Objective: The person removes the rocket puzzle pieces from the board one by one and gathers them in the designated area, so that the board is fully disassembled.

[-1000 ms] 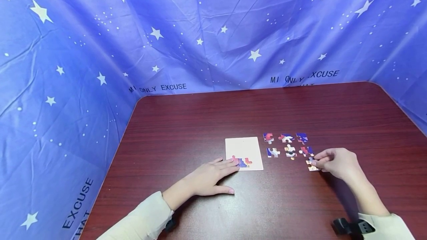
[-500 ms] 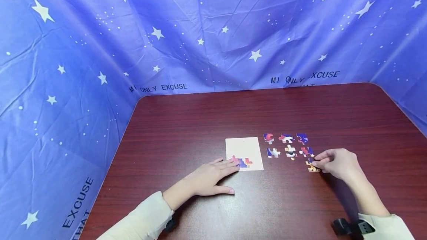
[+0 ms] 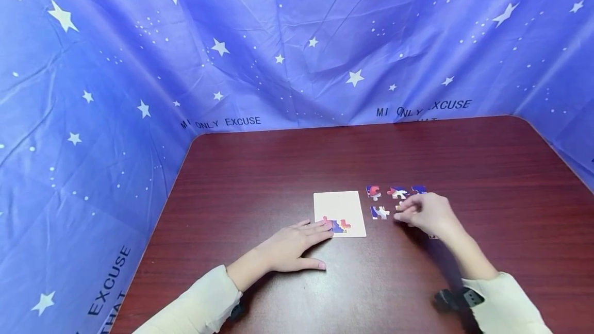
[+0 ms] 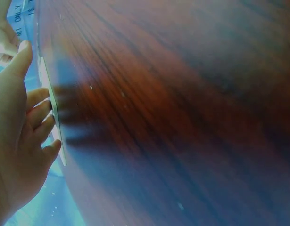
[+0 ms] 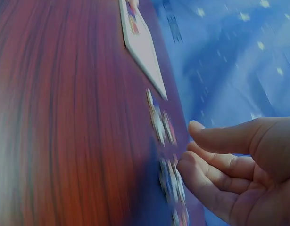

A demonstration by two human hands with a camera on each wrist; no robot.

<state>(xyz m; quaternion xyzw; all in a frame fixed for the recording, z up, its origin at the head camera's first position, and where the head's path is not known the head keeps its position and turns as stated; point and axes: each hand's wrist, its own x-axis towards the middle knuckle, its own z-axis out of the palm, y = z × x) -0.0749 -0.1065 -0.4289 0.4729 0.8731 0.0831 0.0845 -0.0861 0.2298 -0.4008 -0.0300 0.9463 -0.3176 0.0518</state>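
My left hand [image 3: 290,249] lies flat with spread fingers, its fingertips resting on the lower left of a white square puzzle board [image 3: 339,202]. A few joined puzzle pieces [image 3: 341,227] with purple and red print sit along the board's lower edge, partly under those fingers. Over the loose pieces hovers my right hand [image 3: 431,215], thumb and fingers apart with nothing between them in the right wrist view. Close to its fingertips is a puzzle piece [image 3: 398,206], mostly covered. Another piece [image 3: 433,237] peeks out below the hand.
Loose pieces lie right of the board: a red one [image 3: 373,191], a purple and white one [image 3: 397,192], a dark purple one [image 3: 418,188] and a purple-grey one [image 3: 380,213]. A starry blue curtain [image 3: 287,40] borders the dark red wooden table [image 3: 278,169].
My right hand has let go of the lower right puzzle piece and moved left and away from me, over the middle loose pieces. My left hand has stayed in place.
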